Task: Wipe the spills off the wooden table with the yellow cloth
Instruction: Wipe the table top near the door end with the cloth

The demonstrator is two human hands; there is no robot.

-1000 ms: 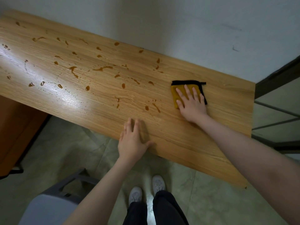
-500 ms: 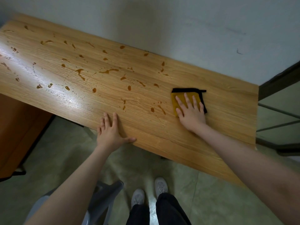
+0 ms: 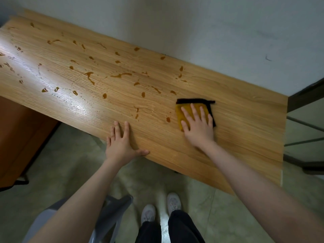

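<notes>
The yellow cloth, folded with a black edge, lies flat on the right part of the wooden table. My right hand presses down on it with straight, spread fingers. Several brown spills dot the table's left and middle parts; the nearest drop sits just left of the cloth. My left hand rests flat on the table's near edge, thumb along the rim, holding nothing.
A pale wall runs behind the table. A dark metal frame stands off the right end. An orange-brown cabinet is below at left. A grey chair and my feet are on the tiled floor.
My left hand slid left along the table's near edge, then settled. My right hand drew the cloth slightly toward me; the smear left of the cloth is now shorter.
</notes>
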